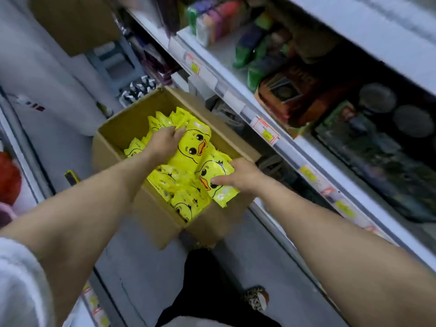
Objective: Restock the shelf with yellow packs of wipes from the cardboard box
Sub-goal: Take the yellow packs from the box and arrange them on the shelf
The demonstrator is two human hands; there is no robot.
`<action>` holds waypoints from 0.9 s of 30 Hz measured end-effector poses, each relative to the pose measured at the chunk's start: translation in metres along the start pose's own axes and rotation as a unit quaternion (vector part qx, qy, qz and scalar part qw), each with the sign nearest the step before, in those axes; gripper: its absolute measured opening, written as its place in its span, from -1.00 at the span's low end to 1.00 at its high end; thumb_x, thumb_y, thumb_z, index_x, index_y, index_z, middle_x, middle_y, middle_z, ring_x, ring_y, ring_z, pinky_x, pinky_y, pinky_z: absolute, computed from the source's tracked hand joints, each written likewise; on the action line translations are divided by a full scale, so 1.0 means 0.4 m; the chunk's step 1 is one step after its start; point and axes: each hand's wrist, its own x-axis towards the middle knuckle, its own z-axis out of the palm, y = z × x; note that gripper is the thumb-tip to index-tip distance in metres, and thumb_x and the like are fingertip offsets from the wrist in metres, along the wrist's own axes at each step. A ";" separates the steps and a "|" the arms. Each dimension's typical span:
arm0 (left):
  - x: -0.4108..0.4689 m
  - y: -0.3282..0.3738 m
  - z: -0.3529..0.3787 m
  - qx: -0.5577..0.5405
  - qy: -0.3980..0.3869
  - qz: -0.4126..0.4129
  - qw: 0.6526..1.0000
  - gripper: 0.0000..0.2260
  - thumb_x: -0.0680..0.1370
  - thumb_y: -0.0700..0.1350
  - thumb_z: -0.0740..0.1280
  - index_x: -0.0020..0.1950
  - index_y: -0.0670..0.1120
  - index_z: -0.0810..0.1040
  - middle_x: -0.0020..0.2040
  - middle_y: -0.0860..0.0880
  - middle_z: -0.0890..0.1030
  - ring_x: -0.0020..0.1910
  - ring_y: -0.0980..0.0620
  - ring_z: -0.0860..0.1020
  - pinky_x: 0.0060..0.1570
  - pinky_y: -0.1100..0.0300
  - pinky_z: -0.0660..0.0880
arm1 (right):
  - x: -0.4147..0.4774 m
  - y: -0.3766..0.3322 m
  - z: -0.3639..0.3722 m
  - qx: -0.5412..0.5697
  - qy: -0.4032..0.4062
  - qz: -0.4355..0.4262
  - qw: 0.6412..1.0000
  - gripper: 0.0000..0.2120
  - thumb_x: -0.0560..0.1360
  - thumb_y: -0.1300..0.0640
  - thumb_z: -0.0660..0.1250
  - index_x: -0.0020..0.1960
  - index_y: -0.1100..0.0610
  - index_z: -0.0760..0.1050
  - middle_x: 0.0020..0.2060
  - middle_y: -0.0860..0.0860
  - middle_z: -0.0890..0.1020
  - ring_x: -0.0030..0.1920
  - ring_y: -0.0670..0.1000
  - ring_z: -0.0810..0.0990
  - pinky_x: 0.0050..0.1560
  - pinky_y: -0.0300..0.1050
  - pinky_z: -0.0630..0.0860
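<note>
An open cardboard box (113, 131) stands on the floor in the aisle, filled with several yellow wipe packs printed with a duck face. My left hand (165, 141) reaches into the box and grips a large yellow pack (193, 147) at its upper left edge. My right hand (240, 177) grips another yellow pack (213, 172) at the box's right side, thumb on its front and fingers behind it. More yellow packs (179, 194) lie loose beneath both hands.
Store shelves (295, 142) with price tags run along the right, holding green, dark and colourful packages. A grey step stool (115, 64) and another cardboard box (75, 22) stand farther up the aisle. A second shelf edge lies at the left. My shoe (257, 298) is on the floor.
</note>
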 end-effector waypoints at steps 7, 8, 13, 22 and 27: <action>-0.228 0.318 -0.114 -0.351 -0.184 -0.031 0.918 -0.62 0.46 0.16 0.43 0.04 -0.13 0.58 -0.14 -0.02 0.70 -0.19 0.05 0.64 -0.10 0.16 0.60 | -0.314 0.039 -0.233 0.014 0.129 -0.064 0.990 -0.66 0.37 -0.10 0.56 0.05 0.04 0.62 -0.06 -0.06 0.67 -0.06 -0.02 0.63 0.01 -0.14 0.54; -0.261 0.369 -0.132 -0.366 -0.210 -0.005 0.907 -0.69 0.46 0.08 0.43 0.03 -0.13 0.58 -0.17 -0.01 0.70 -0.23 0.06 0.64 -0.10 0.16 0.59 | -0.353 0.040 -0.267 0.012 0.151 -0.073 0.986 -0.70 0.36 -0.09 0.56 0.00 0.04 0.64 -0.10 -0.03 0.69 -0.09 -0.01 0.66 -0.02 -0.11 0.58; -0.388 0.594 -0.221 -0.375 -0.212 0.106 0.896 -0.94 0.56 -0.26 0.33 0.02 -0.19 0.56 -0.20 -0.06 0.71 -0.29 0.03 0.68 -0.32 0.19 0.62 | -0.538 0.036 -0.443 0.017 0.253 -0.093 0.963 -0.69 0.31 -0.08 0.59 -0.06 0.07 0.64 -0.18 -0.01 0.71 -0.17 -0.01 0.69 -0.09 -0.10 0.62; -0.403 0.910 -0.298 -0.243 -0.186 0.221 0.926 -0.86 0.52 -0.27 0.38 0.06 -0.14 0.58 -0.11 -0.05 0.71 -0.29 0.05 0.69 -0.35 0.21 0.61 | -0.737 0.057 -0.722 0.047 0.430 -0.066 0.899 -0.54 0.31 -0.15 0.57 0.05 0.11 0.59 -0.08 0.03 0.67 -0.09 0.05 0.65 -0.07 -0.08 0.59; -0.339 1.072 -0.282 -0.216 -0.144 0.248 0.933 -0.69 0.43 -0.25 0.50 0.14 -0.15 0.56 -0.01 0.03 0.69 -0.21 0.16 0.65 -0.29 0.31 0.55 | -0.781 0.109 -0.854 -0.012 0.477 -0.035 0.878 -0.75 0.38 -0.09 0.53 -0.10 0.02 0.54 -0.23 -0.07 0.58 -0.26 -0.09 0.54 -0.37 -0.25 0.38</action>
